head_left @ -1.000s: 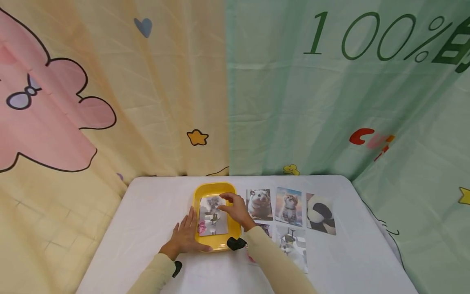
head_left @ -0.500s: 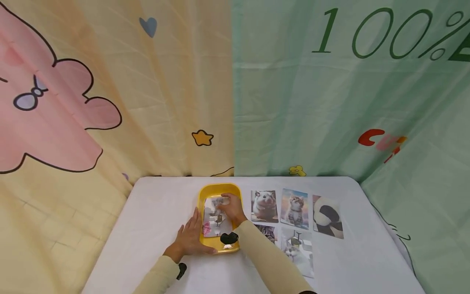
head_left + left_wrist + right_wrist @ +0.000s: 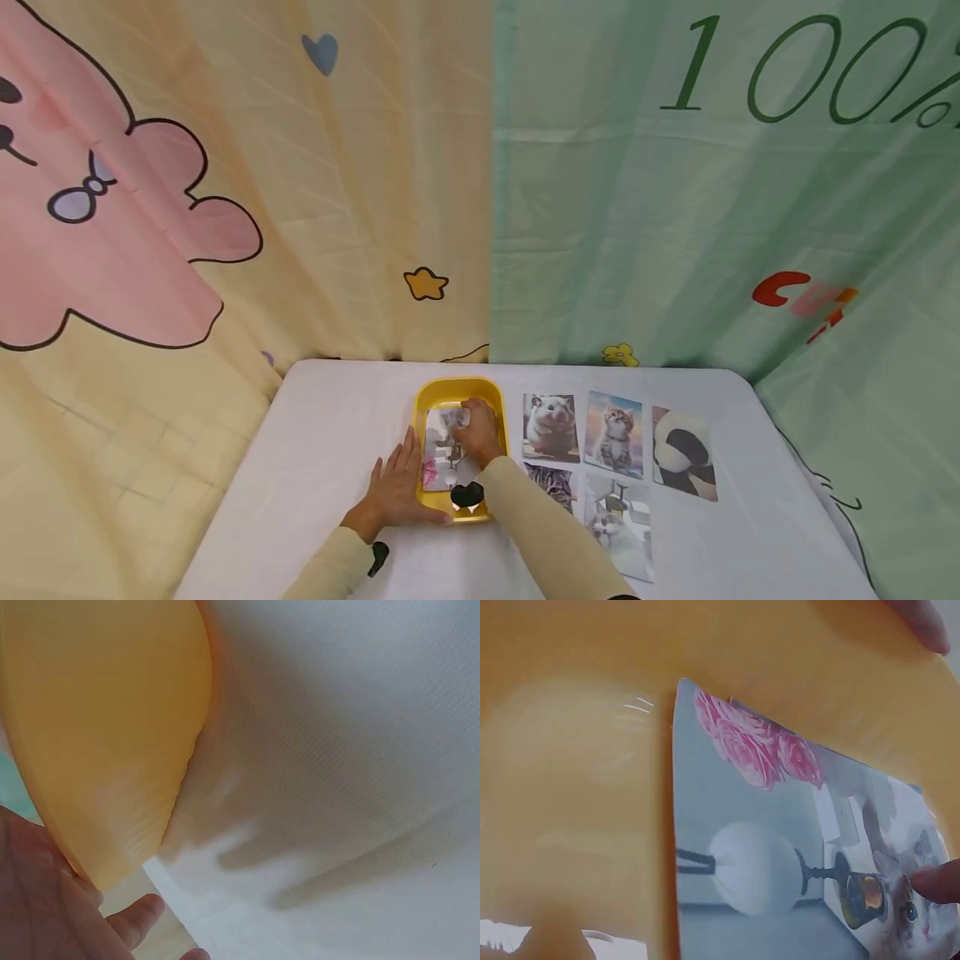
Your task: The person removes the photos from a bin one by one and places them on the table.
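White surface carrying a yellow tray, the landmark. Right of the tray, five animal photos lie flat in two rows, faces up and readable. In the tray lies a cat photo. Left hand, fingers straight and flat, rests against the tray's left wall, apparently steadying it. Right hand, fingers bent, presses fingertips onto the cat photo, seemingly seating it flat.

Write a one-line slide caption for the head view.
Right hand presses a cat photo into the yellow tray; left hand steadies it.
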`<action>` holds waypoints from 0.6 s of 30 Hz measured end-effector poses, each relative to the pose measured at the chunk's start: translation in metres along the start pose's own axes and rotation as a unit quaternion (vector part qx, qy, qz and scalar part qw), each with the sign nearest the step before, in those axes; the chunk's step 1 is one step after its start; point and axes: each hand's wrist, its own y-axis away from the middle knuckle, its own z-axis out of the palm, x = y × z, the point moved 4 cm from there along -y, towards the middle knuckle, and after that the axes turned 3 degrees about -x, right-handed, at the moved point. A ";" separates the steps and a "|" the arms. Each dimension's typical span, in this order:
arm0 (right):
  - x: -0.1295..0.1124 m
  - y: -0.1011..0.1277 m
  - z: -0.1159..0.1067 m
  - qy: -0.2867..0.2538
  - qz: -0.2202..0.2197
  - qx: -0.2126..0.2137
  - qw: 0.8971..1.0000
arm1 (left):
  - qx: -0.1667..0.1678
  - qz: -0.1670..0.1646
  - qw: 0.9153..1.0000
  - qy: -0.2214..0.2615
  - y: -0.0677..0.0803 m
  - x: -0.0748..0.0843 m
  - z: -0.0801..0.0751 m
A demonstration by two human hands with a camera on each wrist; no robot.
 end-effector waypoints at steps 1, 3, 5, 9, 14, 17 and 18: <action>0.001 0.001 0.000 0.011 -0.002 0.004 1.000 | 0.000 0.002 1.000 -0.001 0.000 0.001 0.000; 0.001 0.001 0.000 0.025 -0.013 0.015 0.999 | 0.002 0.005 1.000 -0.004 0.001 0.002 0.000; 0.002 0.002 -0.001 0.028 -0.021 0.024 0.999 | 0.002 0.006 1.000 -0.008 0.001 0.003 -0.001; 0.002 0.003 -0.002 0.019 -0.016 0.024 0.999 | -0.005 0.000 1.000 -0.013 -0.001 0.003 -0.001; 0.000 0.005 -0.004 -0.001 -0.028 0.012 1.000 | -0.011 -0.002 1.000 -0.006 -0.001 0.003 -0.001; -0.002 0.006 -0.005 -0.009 -0.035 0.003 0.999 | -0.011 -0.003 1.000 -0.002 0.000 0.002 -0.001; -0.003 0.007 -0.005 -0.011 -0.036 0.000 0.999 | -0.010 -0.002 1.000 0.000 0.000 0.001 -0.001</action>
